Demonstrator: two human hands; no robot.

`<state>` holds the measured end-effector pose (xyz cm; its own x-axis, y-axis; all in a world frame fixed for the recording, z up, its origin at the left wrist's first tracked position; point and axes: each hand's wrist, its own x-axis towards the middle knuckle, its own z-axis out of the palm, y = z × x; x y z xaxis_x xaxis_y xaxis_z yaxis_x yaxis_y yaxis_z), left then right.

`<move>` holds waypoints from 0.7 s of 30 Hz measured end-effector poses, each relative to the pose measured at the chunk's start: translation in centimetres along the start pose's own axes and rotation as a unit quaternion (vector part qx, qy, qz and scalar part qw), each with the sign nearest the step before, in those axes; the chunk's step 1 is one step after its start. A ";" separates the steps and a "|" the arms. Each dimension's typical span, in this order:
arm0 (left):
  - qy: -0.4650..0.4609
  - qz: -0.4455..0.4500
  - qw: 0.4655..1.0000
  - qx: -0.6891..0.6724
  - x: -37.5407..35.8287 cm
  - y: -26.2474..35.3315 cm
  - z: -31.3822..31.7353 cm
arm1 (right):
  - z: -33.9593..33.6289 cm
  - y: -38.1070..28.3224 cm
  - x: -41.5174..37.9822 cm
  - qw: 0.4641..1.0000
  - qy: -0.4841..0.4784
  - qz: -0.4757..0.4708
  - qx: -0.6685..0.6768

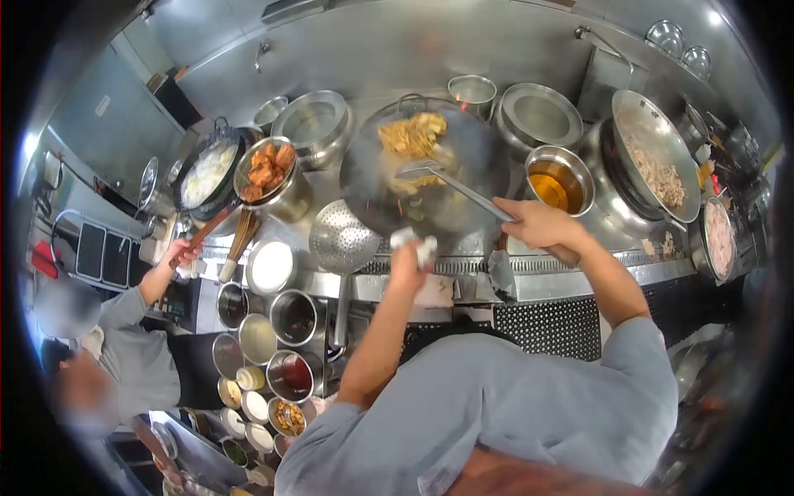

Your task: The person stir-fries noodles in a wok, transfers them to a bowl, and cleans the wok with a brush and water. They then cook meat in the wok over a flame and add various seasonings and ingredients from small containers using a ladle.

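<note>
A large dark wok stands in front of me, with browned food heaped up its far side and steam over it. My right hand is closed around the handle of a metal wok ladle. The ladle's head rests among the food near the wok's middle. At the wok's near rim my left hand is closed on a folded white cloth; the rim part under it is hidden. A perforated skimmer lies just left of that hand.
Right of the wok are a pot of amber liquid and a tilted pan of cooked pieces. A bowl of reddish-brown fried pieces sits left. Several sauce containers stand lower left. A co-worker holds a wooden handle at far left.
</note>
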<state>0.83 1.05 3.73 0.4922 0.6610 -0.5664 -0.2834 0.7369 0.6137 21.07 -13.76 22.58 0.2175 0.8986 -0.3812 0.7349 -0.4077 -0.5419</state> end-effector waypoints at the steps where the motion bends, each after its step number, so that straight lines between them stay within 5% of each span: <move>1: 0.016 -0.030 0.999 0.022 0.1 2.1 1.3 | 0.3 0.1 -0.1 1.000 -0.005 -0.002 -0.001; 4: -0.075 -0.053 0.996 0.007 3.8 3.9 2.4 | -1.2 0.2 0.5 0.998 -0.054 0.000 0.013; 8: -0.024 -0.037 0.998 0.040 3.5 2.1 1.6 | 3.8 3.7 6.4 0.987 0.065 -0.113 -0.091; 11: -0.025 0.000 0.997 0.077 2.6 -2.4 -1.4 | 4.8 2.3 6.5 0.994 0.094 -0.037 -0.044; 15: 0.021 0.007 0.999 0.042 -0.3 -1.5 -0.3 | 3.2 2.6 -0.1 0.992 0.115 -0.044 0.011; 20: 0.021 -0.013 0.999 0.043 9.3 3.6 0.9 | 0.3 1.8 -7.7 0.999 0.019 0.040 0.023; 21: 0.012 -0.038 0.998 0.050 10.9 4.0 1.2 | 1.0 3.5 -7.4 0.999 0.023 -0.021 -0.033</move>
<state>6.03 11.01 0.64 0.4896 0.6076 -0.6254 -0.1613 0.7680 0.6199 21.40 -22.01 22.76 0.2133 0.9216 -0.3242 0.7847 -0.3593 -0.5051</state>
